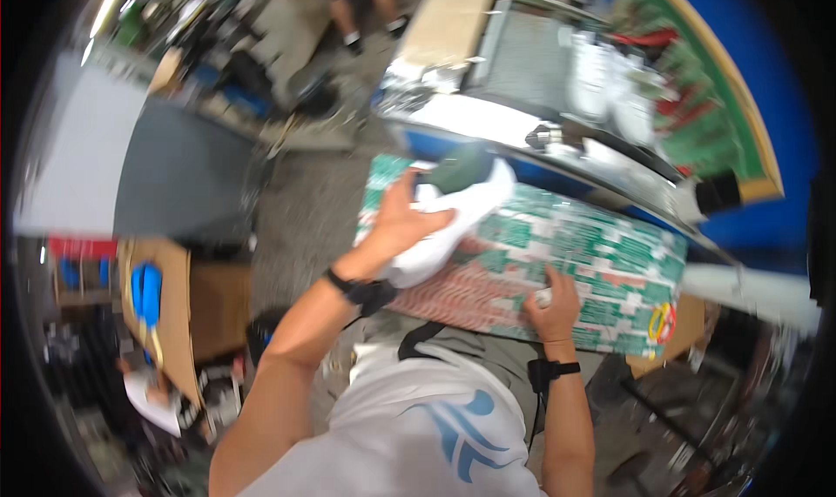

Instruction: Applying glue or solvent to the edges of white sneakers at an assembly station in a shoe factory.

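A white shoe [475, 203] with a dark green piece [460, 169] at its opening is gripped in my left hand [402, 223]. The fingers lie over the shoe's near side and the thumb points along it. The shoe is tilted and blurred, above the left part of a board covered in green, white and red printed wrapping [592, 253]. Over the board's near edge, my right hand [555, 310] has its fingers curled around a small whitish thing that is too blurred to name.
Beyond the board runs a metal-edged conveyor [522, 62] with white shoes [589, 83] on it. A green panel [705, 79] with a wooden frame rises at far right. To the left are a grey table [187, 171] and a cardboard box [178, 288]. A person's legs [344, 18] show at the back.
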A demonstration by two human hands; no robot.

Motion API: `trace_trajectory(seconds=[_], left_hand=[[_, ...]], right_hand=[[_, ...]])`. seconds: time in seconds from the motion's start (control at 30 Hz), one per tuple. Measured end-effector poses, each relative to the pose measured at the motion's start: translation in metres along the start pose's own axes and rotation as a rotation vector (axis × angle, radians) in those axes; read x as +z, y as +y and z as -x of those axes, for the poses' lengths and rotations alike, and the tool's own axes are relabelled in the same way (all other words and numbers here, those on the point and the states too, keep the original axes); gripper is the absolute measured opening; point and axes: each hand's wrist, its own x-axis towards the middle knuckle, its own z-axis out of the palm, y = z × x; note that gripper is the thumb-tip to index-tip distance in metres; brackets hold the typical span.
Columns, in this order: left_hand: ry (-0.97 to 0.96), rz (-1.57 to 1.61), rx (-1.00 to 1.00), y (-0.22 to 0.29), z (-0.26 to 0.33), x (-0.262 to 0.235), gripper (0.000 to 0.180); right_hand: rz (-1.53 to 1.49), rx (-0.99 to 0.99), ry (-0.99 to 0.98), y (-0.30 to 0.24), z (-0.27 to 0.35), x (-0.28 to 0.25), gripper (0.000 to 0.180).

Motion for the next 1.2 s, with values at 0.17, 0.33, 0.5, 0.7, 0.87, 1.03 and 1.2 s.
trace_trajectory(seconds=[0.17,0.33,0.5,0.7,0.87,1.03,1.2], left_hand=[[0.017,-0.064,0.480,0.060,-0.129,-0.024,0.065],[-0.041,-0.404,0.452,0.078,-0.303,-0.044,0.075],[0.137,-0.729,0.568,0.063,-0.383,0.021,0.083],[-0.286,-0.196,0.164,0.164,-0.349,0.208,0.106],[-0.230,-0.098,-0.064,0.151,-0.429,0.287,0.091],[-0.246,0.166,-0.097,0.142,-0.401,0.290,0.058],[-0.475,0.723,-0.127,0.184,-0.340,0.219,0.053]], right_hand=[[0.126,-0.018,0.103,0.008,0.006,-0.004,0.043],[0.062,-0.036,0.109,0.007,0.007,-0.002,0.041],[0.062,-0.005,0.075,0.011,0.006,-0.009,0.043],[0.014,-0.010,0.079,0.016,-0.007,-0.018,0.042],[-0.004,-0.070,0.140,0.015,-0.007,-0.014,0.044],[0.032,-0.025,0.107,0.014,0.004,-0.014,0.045],[0.003,-0.029,0.126,0.014,0.008,-0.010,0.046]])
